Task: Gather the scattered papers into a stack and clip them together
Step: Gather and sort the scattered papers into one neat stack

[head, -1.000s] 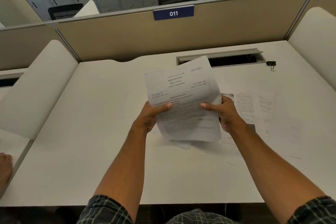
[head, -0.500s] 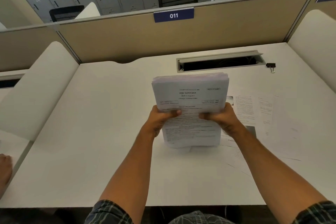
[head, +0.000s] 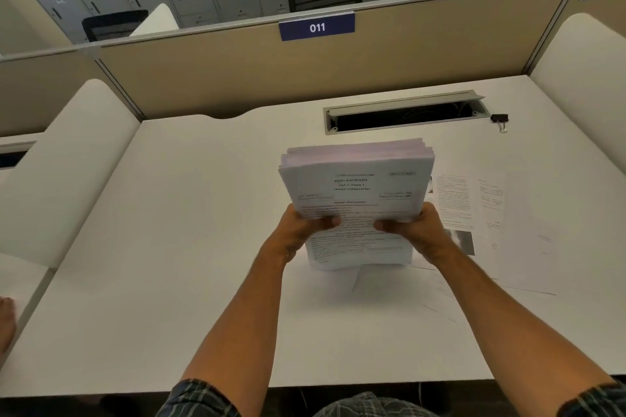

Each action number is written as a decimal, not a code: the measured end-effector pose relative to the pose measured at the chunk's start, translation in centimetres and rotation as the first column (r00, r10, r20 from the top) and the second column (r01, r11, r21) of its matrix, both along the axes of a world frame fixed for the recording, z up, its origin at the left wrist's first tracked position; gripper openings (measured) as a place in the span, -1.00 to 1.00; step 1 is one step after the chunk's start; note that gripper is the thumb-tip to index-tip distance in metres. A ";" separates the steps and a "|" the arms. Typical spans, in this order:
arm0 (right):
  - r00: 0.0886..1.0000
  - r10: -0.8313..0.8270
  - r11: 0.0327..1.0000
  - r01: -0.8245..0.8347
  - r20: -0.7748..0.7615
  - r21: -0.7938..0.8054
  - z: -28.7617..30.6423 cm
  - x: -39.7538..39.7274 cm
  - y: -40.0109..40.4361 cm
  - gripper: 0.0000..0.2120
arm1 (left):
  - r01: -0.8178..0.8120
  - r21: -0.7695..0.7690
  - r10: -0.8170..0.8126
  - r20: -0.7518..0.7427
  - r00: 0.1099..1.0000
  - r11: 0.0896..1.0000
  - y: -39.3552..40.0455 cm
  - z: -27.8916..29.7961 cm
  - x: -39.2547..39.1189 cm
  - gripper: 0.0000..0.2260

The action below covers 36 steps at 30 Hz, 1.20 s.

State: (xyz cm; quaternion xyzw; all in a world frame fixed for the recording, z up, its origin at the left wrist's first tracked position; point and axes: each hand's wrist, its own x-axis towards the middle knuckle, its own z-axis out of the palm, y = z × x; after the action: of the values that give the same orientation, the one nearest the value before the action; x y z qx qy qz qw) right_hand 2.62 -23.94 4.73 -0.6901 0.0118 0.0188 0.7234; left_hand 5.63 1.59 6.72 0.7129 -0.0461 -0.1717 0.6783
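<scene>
Left hand (head: 302, 230), right hand (head: 418, 230): you grip the stack of papers (head: 357, 206) by its side edges, thumbs across the front sheet. Stack: upright, lower edge near the desk (head: 189, 213) (probably for squaring). Loose sheets (head: 474, 206): flat, just right of your hands, ungathered. Binder clip (head: 500, 118): well apart, beside the cable slot (head: 403, 113), untouched.
</scene>
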 end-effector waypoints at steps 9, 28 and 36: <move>0.986 -0.154 0.988 0.154 -0.067 -0.004 0.3 0.7 0.0 -0.68 | -0.036 0.013 0.037 -0.107 0.994 0.999 -0.3 0.4 0.9 -0.67; 0.875 -0.428 0.904 0.414 -0.226 -0.105 -2.8 -0.2 -3.6 -0.53 | -0.076 0.968 0.295 0.001 0.956 0.241 1.6 -6.4 -0.3 -0.05; 0.876 -0.423 0.906 0.402 -0.233 -0.133 -3.0 -0.1 -4.0 -0.53 | -0.381 0.734 0.377 0.182 0.908 0.562 3.5 -6.8 -0.4 -0.74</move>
State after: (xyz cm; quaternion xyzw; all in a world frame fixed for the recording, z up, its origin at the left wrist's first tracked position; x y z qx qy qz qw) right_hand 2.47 -27.91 1.70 -0.6920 0.2529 -0.0471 0.6745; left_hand 5.26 5.04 -0.06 0.9224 0.1820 -0.0240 0.3399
